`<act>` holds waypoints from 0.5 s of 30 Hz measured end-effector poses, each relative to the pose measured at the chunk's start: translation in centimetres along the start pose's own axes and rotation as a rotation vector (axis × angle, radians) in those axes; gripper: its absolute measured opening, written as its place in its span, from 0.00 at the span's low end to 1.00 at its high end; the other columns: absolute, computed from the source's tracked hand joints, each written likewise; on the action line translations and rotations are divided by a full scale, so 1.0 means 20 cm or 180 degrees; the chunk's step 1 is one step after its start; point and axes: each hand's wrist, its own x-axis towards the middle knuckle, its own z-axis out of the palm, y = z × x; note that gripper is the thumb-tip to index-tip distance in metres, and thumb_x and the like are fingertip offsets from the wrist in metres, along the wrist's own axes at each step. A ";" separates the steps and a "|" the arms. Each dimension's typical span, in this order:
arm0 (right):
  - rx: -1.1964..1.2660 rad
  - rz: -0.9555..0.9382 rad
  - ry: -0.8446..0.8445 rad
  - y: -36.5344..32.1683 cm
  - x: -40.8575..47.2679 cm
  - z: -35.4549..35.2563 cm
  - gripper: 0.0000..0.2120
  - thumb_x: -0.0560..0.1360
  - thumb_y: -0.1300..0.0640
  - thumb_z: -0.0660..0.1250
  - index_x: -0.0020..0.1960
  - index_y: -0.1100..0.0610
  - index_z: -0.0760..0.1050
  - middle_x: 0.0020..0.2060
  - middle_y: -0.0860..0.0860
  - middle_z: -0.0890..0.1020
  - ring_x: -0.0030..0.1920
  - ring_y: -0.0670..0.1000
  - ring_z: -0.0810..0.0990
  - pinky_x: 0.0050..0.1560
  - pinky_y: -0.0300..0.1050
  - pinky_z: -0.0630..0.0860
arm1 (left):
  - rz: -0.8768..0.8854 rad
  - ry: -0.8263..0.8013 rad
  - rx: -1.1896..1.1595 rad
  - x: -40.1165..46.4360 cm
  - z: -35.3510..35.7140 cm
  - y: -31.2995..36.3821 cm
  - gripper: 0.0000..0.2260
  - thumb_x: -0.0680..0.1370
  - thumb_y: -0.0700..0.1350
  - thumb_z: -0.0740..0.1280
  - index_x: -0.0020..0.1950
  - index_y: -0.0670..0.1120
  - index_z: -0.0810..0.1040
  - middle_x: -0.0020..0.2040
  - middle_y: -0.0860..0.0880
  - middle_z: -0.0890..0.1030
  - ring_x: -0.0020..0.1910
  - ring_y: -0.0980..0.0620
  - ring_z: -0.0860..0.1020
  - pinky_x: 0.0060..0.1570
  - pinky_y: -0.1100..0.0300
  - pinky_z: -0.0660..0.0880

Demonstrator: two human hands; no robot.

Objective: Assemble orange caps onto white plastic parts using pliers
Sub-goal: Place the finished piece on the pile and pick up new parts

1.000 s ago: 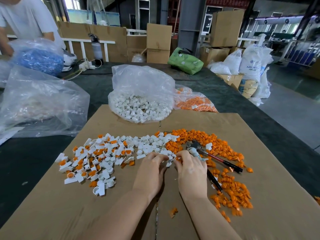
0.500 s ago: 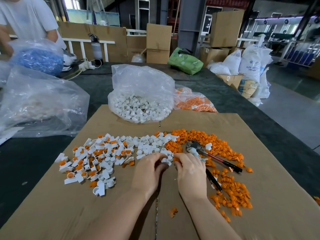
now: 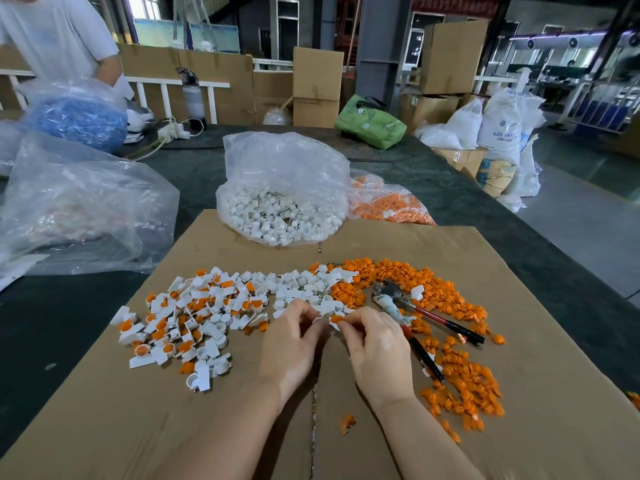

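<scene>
Here, just below the middle of the frame, one orange cap (image 3: 336, 319) sits pinched at the tips of the right hand (image 3: 377, 344), pressed against a white plastic part (image 3: 323, 320) that the left hand (image 3: 290, 342) pinches from the other side; both hands have fingers curled around these small pieces. The step in hand looks like seating the cap by finger before any squeeze with the tool. To do it well, the cap probably needs to sit square over the part's round opening, not tilted, so it does not pop off sideways. The pliers (image 3: 412, 315) lie untouched just right of the right hand, handles pointing to the lower right, close enough to grab without letting the pair go. Further out, the loose orange caps (image 3: 460, 379) spread to the right, the finished pieces (image 3: 194, 317) pile to the left, all on the cardboard sheet (image 3: 104, 427), with the bag of white parts (image 3: 282, 199) above centre.
</scene>
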 end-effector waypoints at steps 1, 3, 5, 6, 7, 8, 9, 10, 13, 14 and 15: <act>0.0017 -0.0037 0.0022 0.00 0.00 0.00 0.04 0.72 0.60 0.72 0.40 0.58 0.78 0.35 0.48 0.80 0.38 0.48 0.76 0.42 0.41 0.73 | -0.0001 -0.0031 -0.0058 0.00 0.00 0.00 0.06 0.77 0.46 0.67 0.42 0.54 0.73 0.38 0.55 0.79 0.38 0.61 0.77 0.35 0.75 0.69; 0.0026 -0.0097 0.0065 0.00 0.00 0.00 0.03 0.71 0.60 0.73 0.40 0.58 0.79 0.35 0.48 0.80 0.38 0.48 0.77 0.41 0.41 0.73 | 0.0031 -0.0116 -0.0129 0.00 -0.01 0.01 0.05 0.77 0.46 0.67 0.43 0.55 0.73 0.39 0.55 0.80 0.39 0.61 0.77 0.36 0.75 0.69; 0.0012 -0.0122 0.0060 0.00 0.00 0.00 0.04 0.72 0.60 0.72 0.40 0.58 0.78 0.34 0.48 0.80 0.37 0.48 0.77 0.40 0.42 0.74 | 0.0071 -0.0178 -0.0108 -0.01 -0.01 0.01 0.07 0.77 0.45 0.67 0.44 0.57 0.73 0.40 0.55 0.80 0.39 0.65 0.77 0.37 0.76 0.69; -0.0006 -0.0116 0.0047 0.00 0.00 0.00 0.04 0.72 0.59 0.72 0.39 0.58 0.78 0.34 0.48 0.79 0.36 0.48 0.76 0.39 0.43 0.74 | 0.0080 -0.0189 -0.0104 -0.01 -0.01 0.02 0.08 0.77 0.45 0.67 0.44 0.58 0.73 0.40 0.56 0.79 0.39 0.65 0.76 0.37 0.77 0.68; -0.0032 -0.0111 0.0039 0.00 0.00 0.00 0.05 0.72 0.59 0.72 0.39 0.58 0.78 0.33 0.48 0.79 0.36 0.48 0.76 0.38 0.44 0.75 | 0.0077 -0.0194 -0.0108 -0.01 -0.01 0.01 0.07 0.77 0.45 0.67 0.45 0.59 0.73 0.40 0.56 0.79 0.39 0.65 0.76 0.38 0.77 0.68; -0.0064 -0.0117 0.0038 -0.01 0.00 0.00 0.06 0.72 0.59 0.72 0.38 0.58 0.77 0.32 0.48 0.79 0.35 0.49 0.75 0.37 0.45 0.75 | 0.0069 -0.0208 -0.0105 -0.01 -0.02 0.01 0.07 0.77 0.45 0.67 0.46 0.58 0.74 0.40 0.56 0.79 0.40 0.65 0.76 0.38 0.78 0.68; -0.0102 -0.0135 0.0041 -0.01 0.00 0.00 0.07 0.71 0.60 0.72 0.37 0.58 0.77 0.31 0.49 0.78 0.34 0.49 0.75 0.36 0.46 0.75 | 0.0060 -0.0234 -0.0100 -0.01 -0.02 0.01 0.06 0.77 0.45 0.67 0.48 0.57 0.74 0.41 0.56 0.79 0.41 0.64 0.77 0.39 0.78 0.68; -0.0144 -0.0157 0.0044 -0.01 0.00 0.00 0.07 0.71 0.60 0.73 0.37 0.58 0.76 0.31 0.49 0.78 0.33 0.49 0.75 0.35 0.47 0.75 | 0.0046 -0.0258 -0.0115 -0.01 -0.02 0.01 0.06 0.77 0.45 0.67 0.49 0.57 0.74 0.41 0.56 0.80 0.42 0.63 0.77 0.40 0.78 0.69; -0.0214 -0.0223 0.0037 -0.02 0.00 0.00 0.09 0.69 0.61 0.74 0.35 0.59 0.75 0.29 0.50 0.77 0.31 0.51 0.75 0.32 0.48 0.75 | -0.0093 -0.0196 -0.0324 -0.01 -0.02 0.01 0.06 0.75 0.45 0.71 0.48 0.53 0.76 0.40 0.53 0.82 0.41 0.60 0.79 0.39 0.77 0.69; -0.0222 -0.0222 0.0012 -0.02 0.00 0.00 0.09 0.69 0.61 0.74 0.35 0.59 0.75 0.29 0.51 0.77 0.31 0.52 0.75 0.32 0.49 0.75 | -0.0140 -0.0164 -0.0361 -0.01 -0.02 0.01 0.06 0.74 0.45 0.72 0.47 0.51 0.77 0.39 0.52 0.82 0.41 0.59 0.79 0.38 0.77 0.69; -0.0233 -0.0217 -0.0023 -0.01 -0.01 0.00 0.09 0.69 0.62 0.74 0.35 0.60 0.75 0.29 0.51 0.77 0.32 0.52 0.75 0.33 0.49 0.75 | -0.0153 -0.0154 -0.0351 0.00 -0.01 0.01 0.05 0.73 0.45 0.72 0.46 0.50 0.78 0.39 0.52 0.82 0.40 0.59 0.79 0.37 0.76 0.69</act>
